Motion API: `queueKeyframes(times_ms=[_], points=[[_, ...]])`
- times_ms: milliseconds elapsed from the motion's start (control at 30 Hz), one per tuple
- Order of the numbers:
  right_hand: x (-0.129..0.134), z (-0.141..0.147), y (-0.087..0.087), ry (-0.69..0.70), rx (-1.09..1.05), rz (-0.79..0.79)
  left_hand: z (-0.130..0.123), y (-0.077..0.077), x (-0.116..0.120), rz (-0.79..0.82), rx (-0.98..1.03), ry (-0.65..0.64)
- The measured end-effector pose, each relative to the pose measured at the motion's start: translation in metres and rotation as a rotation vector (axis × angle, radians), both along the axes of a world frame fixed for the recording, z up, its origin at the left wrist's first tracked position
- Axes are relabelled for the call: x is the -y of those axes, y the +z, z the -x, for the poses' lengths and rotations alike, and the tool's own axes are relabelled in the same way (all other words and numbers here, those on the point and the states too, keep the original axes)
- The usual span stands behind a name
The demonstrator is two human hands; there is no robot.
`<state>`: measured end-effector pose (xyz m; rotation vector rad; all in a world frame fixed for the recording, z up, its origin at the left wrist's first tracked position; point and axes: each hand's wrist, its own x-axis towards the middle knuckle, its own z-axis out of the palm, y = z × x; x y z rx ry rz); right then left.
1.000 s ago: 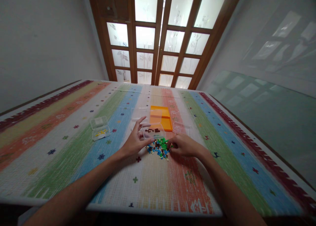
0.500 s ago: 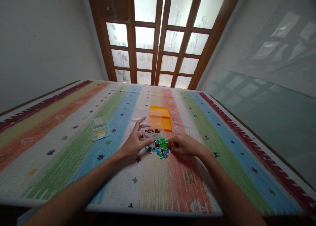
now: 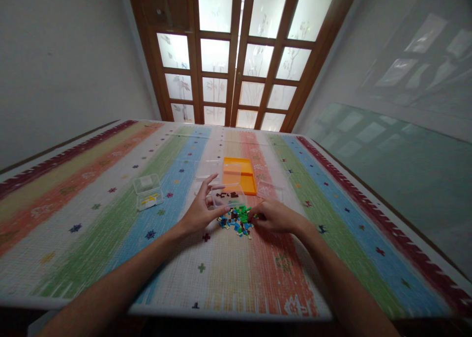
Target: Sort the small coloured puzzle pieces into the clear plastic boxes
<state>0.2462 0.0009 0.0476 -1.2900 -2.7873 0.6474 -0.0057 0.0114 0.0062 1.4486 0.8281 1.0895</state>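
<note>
A clear plastic box (image 3: 239, 199) with several dark brown toy bricks (image 3: 231, 195) in it stands mid-table. My left hand (image 3: 201, 209) grips its left side, thumb along the front and index finger raised. Just in front lies a loose pile of small toy bricks (image 3: 236, 225) in green, blue, brown and cream. At the pile's right edge, my right hand (image 3: 273, 216) is closed, its fingers curled down and pinched among the bricks. Whatever sits between those fingertips is hidden.
Behind the box lies an open orange case (image 3: 251, 183). A clear lid or tray (image 3: 271, 190) is to its right. Further left stands a small open clear box (image 3: 139, 202) with yellow pieces. A striped cloth (image 3: 177, 278) covers the table.
My right hand has shifted very slightly left at the pile's edge. My left hand stays on the clear box. The view has tilted a little.
</note>
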Motion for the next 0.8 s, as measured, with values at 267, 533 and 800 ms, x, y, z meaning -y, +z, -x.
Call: queueKeyframes(times_ms=[267,533,800], points=[[-0.0013,0.0014,-0.0031,-0.036,0.014,-0.01,-0.0002,-0.0001,0.0006,0.006,0.014,0.006],[-0.0011,0.0036,-0.0003,-0.074,0.068,-0.05,-0.0008,-0.0006,0.0,0.006,0.001,0.005],[0.0008,-0.003,0.0039,-0.101,-0.017,-0.044,0.0002,0.001,-0.0003,-0.001,0.004,-0.003]])
